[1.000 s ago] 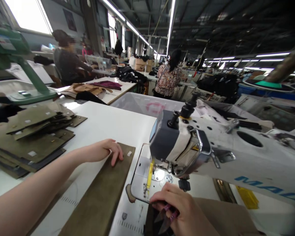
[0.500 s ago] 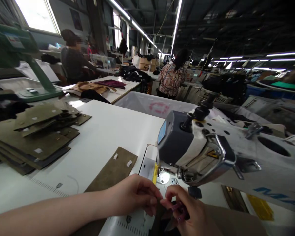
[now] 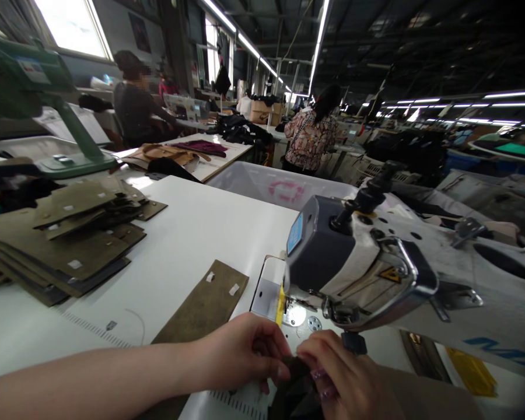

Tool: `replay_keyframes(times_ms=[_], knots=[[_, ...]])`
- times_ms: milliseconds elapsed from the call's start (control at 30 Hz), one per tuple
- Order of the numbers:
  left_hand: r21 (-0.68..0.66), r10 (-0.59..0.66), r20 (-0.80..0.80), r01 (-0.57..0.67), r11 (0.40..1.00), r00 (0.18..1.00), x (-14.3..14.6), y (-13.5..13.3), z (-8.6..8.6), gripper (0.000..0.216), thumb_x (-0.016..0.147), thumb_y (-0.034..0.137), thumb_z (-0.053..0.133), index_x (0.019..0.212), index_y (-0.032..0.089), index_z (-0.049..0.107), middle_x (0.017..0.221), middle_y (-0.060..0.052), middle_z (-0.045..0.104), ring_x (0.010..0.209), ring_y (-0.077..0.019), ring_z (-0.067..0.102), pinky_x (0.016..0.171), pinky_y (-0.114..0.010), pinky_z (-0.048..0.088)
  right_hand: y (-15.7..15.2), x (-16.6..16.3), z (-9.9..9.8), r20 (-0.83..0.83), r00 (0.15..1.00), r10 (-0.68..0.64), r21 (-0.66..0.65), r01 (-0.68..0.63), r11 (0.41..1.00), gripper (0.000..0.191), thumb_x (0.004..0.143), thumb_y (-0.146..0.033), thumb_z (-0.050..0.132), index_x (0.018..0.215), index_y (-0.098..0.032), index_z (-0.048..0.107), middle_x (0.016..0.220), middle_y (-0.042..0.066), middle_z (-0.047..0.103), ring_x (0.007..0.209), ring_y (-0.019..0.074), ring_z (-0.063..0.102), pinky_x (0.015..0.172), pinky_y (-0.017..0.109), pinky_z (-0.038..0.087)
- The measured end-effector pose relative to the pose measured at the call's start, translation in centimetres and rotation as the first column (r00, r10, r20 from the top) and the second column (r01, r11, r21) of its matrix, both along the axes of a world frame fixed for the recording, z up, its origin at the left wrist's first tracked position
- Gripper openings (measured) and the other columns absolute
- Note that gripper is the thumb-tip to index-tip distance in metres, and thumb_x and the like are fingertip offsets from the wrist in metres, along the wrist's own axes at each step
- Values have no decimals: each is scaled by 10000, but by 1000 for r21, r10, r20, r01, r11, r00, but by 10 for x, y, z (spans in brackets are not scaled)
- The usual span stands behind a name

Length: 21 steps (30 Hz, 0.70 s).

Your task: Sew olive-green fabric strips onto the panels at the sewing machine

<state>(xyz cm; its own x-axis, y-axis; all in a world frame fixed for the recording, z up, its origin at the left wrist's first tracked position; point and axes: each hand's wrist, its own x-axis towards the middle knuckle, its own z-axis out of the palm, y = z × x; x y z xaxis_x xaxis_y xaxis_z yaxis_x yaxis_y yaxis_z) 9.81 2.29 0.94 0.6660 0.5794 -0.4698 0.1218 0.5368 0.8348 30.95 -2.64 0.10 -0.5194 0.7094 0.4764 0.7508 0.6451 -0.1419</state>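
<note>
While both our hands meet low in front of the sewing machine (image 3: 376, 262), we pinch a small dark piece of fabric (image 3: 295, 368) between them: the left hand (image 3: 245, 350) has its fingertips closed on the piece from the left, and the right hand (image 3: 345, 379) grips it from the right, thumb and fingers curled tight. This piece sits just before the machine's needle plate (image 3: 295, 315), at the near edge of the white worktop (image 3: 201, 221), with more dark cloth hanging below our hands where we cannot make it out clearly. Just left of our left hand lies a long olive strip (image 3: 205, 306) flat on the worktop, with two small white tags near its far end. Farther left, well apart from our hands, a stack of olive pieces (image 3: 65, 245) rests on the worktop, each with small white tags. Behind the machine stands a pale plastic bin (image 3: 271, 186). Beyond it, two other people sit at their own benches, one in a patterned top (image 3: 308, 140) with back turned to us, the other in a dark top (image 3: 135, 111) at the far left.
</note>
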Motion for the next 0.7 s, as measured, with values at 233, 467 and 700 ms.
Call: replay_keyframes(times_ms=[233, 467, 700], knots=[[136, -37, -95, 50, 989, 995, -1, -1, 7, 453, 670, 562, 741, 799, 158, 583, 563, 63, 550, 454, -79, 508, 443, -201, 450, -3, 7, -15, 98, 929, -356, -12, 359, 933, 220, 981, -232, 370, 1114, -216, 544, 810, 17, 676, 656, 184, 638, 597, 309, 493], [559, 291, -215, -127, 819, 932, -30, 34, 20, 405, 881, 583, 467, 848, 184, 531, 658, 25, 533, 521, -126, 508, 512, -268, 433, -4, 8, -16, 65, 942, -328, 4, 329, 944, 237, 1004, -307, 369, 1141, -230, 546, 931, 40, 709, 713, 194, 671, 597, 309, 516], [742, 388, -613, 333, 582, 688, -76, 77, 24, 678, 706, 582, 698, 1233, 180, 555, 1244, -161, 553, 1204, -413, 454, 1027, -594, 336, -3, 11, -21, 66, 953, -297, -13, 298, 954, 297, 954, -166, 354, 1135, -241, 578, 1021, 48, 714, 729, 180, 676, 612, 290, 532]])
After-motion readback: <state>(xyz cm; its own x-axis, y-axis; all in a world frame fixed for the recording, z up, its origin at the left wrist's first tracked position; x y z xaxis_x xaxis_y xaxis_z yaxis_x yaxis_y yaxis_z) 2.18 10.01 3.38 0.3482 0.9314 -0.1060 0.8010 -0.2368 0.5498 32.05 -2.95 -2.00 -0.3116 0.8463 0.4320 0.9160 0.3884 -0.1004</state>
